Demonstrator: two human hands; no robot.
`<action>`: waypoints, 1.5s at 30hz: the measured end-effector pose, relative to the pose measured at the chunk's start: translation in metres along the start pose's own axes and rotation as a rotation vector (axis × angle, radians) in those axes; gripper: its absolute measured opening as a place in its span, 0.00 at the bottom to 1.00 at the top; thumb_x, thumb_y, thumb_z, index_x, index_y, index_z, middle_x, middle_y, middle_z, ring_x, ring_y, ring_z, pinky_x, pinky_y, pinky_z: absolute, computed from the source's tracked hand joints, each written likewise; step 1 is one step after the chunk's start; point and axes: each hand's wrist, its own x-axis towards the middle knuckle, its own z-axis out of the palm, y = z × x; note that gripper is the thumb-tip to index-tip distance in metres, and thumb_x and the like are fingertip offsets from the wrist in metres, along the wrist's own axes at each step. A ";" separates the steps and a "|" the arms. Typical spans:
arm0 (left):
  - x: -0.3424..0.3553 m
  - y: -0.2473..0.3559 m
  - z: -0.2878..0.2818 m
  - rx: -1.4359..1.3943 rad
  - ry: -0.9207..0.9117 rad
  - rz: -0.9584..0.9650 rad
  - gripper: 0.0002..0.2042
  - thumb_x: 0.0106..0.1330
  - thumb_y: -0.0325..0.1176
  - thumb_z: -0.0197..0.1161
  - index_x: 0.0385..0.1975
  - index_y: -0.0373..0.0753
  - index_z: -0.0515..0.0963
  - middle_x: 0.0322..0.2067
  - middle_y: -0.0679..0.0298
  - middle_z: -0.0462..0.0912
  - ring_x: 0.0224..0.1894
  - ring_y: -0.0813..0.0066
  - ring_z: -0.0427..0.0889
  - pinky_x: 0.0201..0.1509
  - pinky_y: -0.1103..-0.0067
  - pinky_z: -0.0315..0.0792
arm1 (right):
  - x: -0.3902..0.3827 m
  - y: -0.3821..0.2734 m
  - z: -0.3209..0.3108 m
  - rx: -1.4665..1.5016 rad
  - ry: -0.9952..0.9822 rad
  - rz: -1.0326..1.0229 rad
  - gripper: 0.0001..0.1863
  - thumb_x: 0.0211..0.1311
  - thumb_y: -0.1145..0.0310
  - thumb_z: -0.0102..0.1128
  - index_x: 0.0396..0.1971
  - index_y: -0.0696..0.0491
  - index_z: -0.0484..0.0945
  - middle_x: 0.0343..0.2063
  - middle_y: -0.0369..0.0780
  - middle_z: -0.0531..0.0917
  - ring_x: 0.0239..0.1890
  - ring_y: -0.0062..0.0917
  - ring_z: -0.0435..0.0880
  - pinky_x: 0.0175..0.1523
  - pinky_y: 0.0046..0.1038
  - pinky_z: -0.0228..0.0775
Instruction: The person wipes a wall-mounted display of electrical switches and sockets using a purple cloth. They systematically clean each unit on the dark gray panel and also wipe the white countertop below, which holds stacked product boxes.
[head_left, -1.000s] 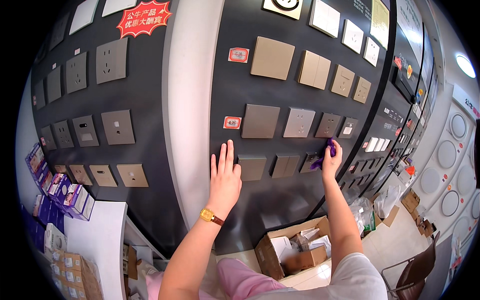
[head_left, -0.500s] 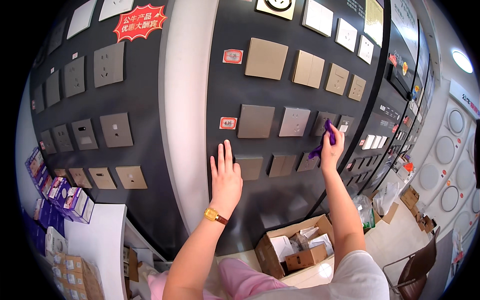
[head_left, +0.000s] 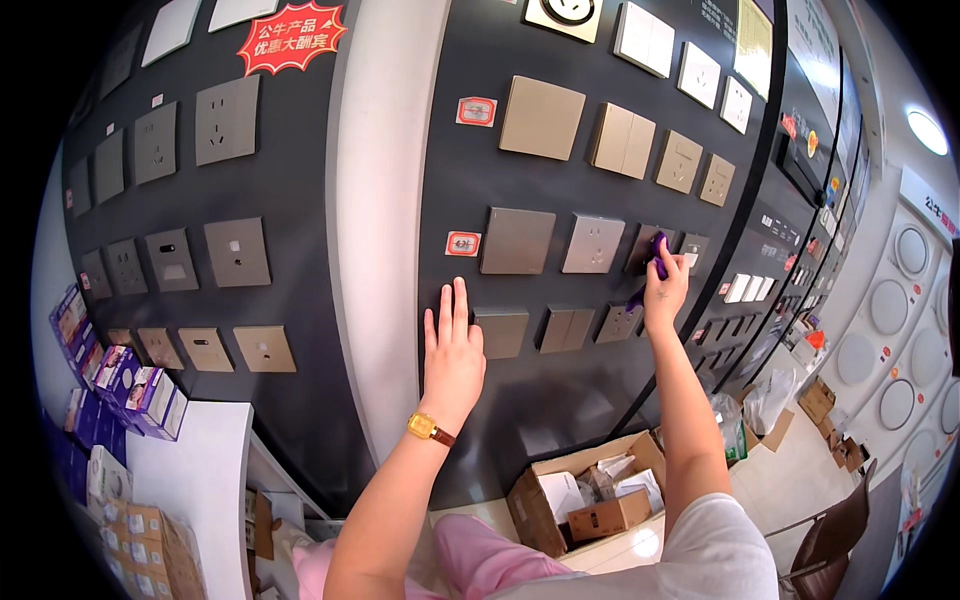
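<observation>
In my right hand (head_left: 666,291) is a crumpled purple cloth (head_left: 657,258), closed in the fingers against a grey wall socket (head_left: 640,250) on the dark display board (head_left: 560,400). The cloth hides part of that socket. A smaller grey plate (head_left: 692,250) with a white middle sits just right of the fingers. My left hand (head_left: 453,345) lies flat with its fingers stretched upward at the board's left edge, beside a grey-brown switch plate (head_left: 502,333). Above that hand are a large grey blank plate (head_left: 518,241) and a silver socket (head_left: 594,244).
An open cardboard box (head_left: 590,500) with smaller boxes stands on the floor below the board. To the left, a white counter (head_left: 210,440) carries purple boxes (head_left: 150,400). A pale pillar (head_left: 380,200) divides the two boards. A brown chair (head_left: 835,530) is at lower right.
My right hand and the cloth have shifted slightly down against the socket, and less cloth hangs out to the left. My left hand stays nearly still while the view shifts a little.
</observation>
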 end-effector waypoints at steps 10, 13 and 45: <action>-0.001 -0.004 -0.002 -0.027 -0.006 0.015 0.05 0.57 0.25 0.64 0.29 0.30 0.76 0.73 0.45 0.43 0.75 0.50 0.46 0.73 0.56 0.53 | -0.034 0.001 -0.006 -0.038 -0.066 -0.033 0.22 0.54 0.76 0.63 0.52 0.49 0.81 0.33 0.38 0.73 0.35 0.29 0.77 0.44 0.28 0.71; -0.001 -0.004 -0.004 -0.039 -0.007 0.018 0.05 0.57 0.25 0.64 0.28 0.30 0.76 0.73 0.45 0.43 0.75 0.50 0.47 0.72 0.56 0.54 | -0.025 -0.006 -0.006 -0.030 -0.047 -0.046 0.23 0.54 0.75 0.64 0.52 0.47 0.81 0.33 0.37 0.73 0.34 0.30 0.78 0.42 0.29 0.72; -0.002 -0.005 -0.002 -0.032 0.003 0.028 0.06 0.56 0.25 0.65 0.28 0.31 0.75 0.73 0.44 0.44 0.74 0.49 0.48 0.72 0.55 0.54 | 0.011 -0.005 0.005 0.123 0.024 0.000 0.21 0.57 0.76 0.61 0.53 0.51 0.80 0.34 0.40 0.75 0.37 0.30 0.78 0.46 0.27 0.71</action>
